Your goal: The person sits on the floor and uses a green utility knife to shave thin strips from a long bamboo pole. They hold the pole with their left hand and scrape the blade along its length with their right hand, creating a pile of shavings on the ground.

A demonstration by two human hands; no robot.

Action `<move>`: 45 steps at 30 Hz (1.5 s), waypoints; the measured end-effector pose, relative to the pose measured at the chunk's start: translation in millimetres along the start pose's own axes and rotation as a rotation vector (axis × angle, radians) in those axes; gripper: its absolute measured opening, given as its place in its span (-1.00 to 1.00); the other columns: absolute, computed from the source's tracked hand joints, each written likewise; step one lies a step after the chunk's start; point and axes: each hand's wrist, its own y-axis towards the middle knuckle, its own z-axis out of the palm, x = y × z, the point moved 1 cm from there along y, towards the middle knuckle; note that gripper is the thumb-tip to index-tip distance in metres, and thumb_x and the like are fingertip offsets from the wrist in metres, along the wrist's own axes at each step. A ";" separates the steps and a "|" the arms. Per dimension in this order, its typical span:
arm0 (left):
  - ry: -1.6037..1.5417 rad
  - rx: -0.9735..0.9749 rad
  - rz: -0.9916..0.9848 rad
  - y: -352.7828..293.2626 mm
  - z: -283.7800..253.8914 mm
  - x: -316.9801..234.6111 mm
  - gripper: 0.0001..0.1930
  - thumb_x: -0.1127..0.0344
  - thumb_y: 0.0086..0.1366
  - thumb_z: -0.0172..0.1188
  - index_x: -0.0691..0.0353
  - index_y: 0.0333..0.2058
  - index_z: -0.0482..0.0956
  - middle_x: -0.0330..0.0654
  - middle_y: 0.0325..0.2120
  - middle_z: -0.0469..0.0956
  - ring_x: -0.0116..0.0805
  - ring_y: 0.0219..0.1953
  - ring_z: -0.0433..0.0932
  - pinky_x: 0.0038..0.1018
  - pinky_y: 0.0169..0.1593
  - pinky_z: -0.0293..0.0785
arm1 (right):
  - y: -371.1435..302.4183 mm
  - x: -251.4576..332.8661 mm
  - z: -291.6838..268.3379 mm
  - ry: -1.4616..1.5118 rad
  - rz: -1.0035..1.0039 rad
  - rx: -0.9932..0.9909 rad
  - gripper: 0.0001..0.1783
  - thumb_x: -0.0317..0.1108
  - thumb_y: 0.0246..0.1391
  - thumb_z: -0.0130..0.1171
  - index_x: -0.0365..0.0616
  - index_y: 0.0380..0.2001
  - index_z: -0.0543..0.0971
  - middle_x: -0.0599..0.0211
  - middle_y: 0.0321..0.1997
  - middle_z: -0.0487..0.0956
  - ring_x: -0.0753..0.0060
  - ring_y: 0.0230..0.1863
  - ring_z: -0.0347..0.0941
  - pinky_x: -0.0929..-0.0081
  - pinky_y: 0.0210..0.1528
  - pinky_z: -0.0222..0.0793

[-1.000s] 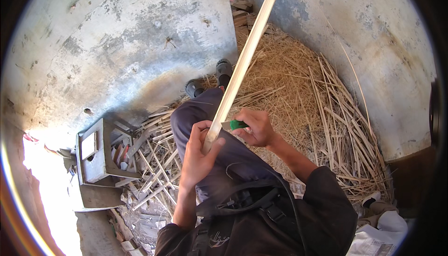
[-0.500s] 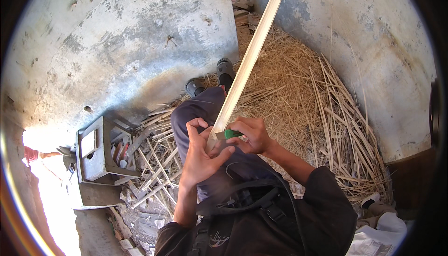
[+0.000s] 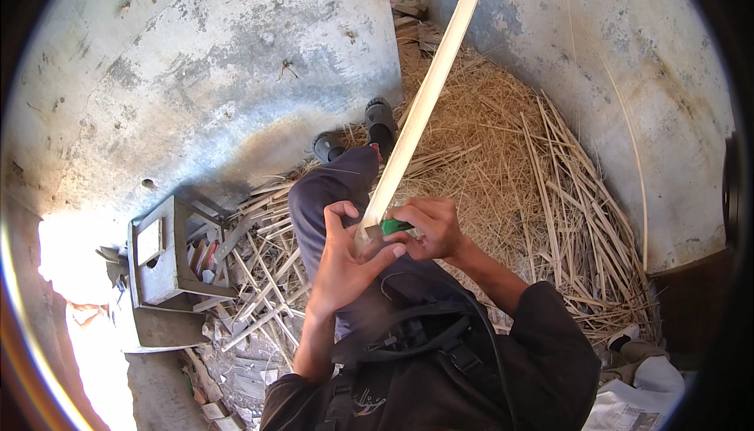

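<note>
Grip: our left hand (image 3: 345, 266) holds the strip (image 3: 424, 109) by its low end, the index finger bent up at its 10 o'clock side and the thumb reaching out toward 2 o'clock; our right hand (image 3: 432, 231) is clenched around the green handle (image 3: 399, 226) of a tool
Blade: we see the flat grey blade (image 3: 373, 232) point to 9 o'clock from the handle, right at the strip's low end; whether its edge bites in we cannot tell
Strip: long, pale and straight, it runs from our left hand up toward 1 o'clock, past the top edge of our view, above our trousers (image 3: 314, 211) and the straw (image 3: 479, 132)
Shoes: we have two dark ones (image 3: 380, 113), at 11 and 12 o'clock from our hands
Straw: a tan tangle spreads at 1 to 2 o'clock
Sticks: we see thin pale ones (image 3: 581, 219) bunched at 3 o'clock and more crisscrossed at 8 o'clock
Box: a worn grey box (image 3: 169, 254) stands at 9 o'clock with small things inside
Walls: patchy grey wall (image 3: 236, 62) faces us at 11 o'clock, and another at 2 o'clock
Sack: white and crumpled (image 3: 644, 392), it lies at 4 o'clock from us
</note>
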 end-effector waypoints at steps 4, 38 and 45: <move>-0.037 0.009 -0.035 -0.8 1.3 -3.2 -0.34 0.48 0.37 0.43 0.31 0.05 -0.01 -0.05 -0.13 0.73 -0.56 -0.05 0.61 -0.62 0.08 0.47 | 0.4 -0.6 -0.5 -0.024 -0.019 -0.005 -0.65 -0.07 0.09 0.49 -0.08 -0.24 0.67 0.35 -0.50 0.59 0.21 -0.53 0.61 0.30 -0.47 0.50; 0.222 0.009 -0.098 -8.2 -0.2 -14.2 -0.41 0.38 0.35 0.49 0.31 -0.02 0.13 -0.26 -0.40 0.55 -0.70 -0.33 0.45 -0.67 -0.32 0.37 | 0.3 -3.8 -10.8 -0.155 -0.078 -0.014 -0.67 0.00 0.12 0.45 0.01 -0.28 0.68 0.45 -0.55 0.51 0.31 -0.58 0.52 0.35 -0.51 0.40; 0.200 -0.008 -0.050 -10.1 1.1 -11.6 -0.44 0.41 0.35 0.48 0.26 -0.02 0.15 -0.42 -0.52 0.36 -0.75 -0.45 0.28 -0.68 -0.40 0.21 | 0.8 -3.5 -10.0 -0.148 -0.089 -0.032 -0.68 0.02 0.15 0.44 0.03 -0.30 0.67 0.46 -0.56 0.52 0.33 -0.58 0.52 0.37 -0.51 0.40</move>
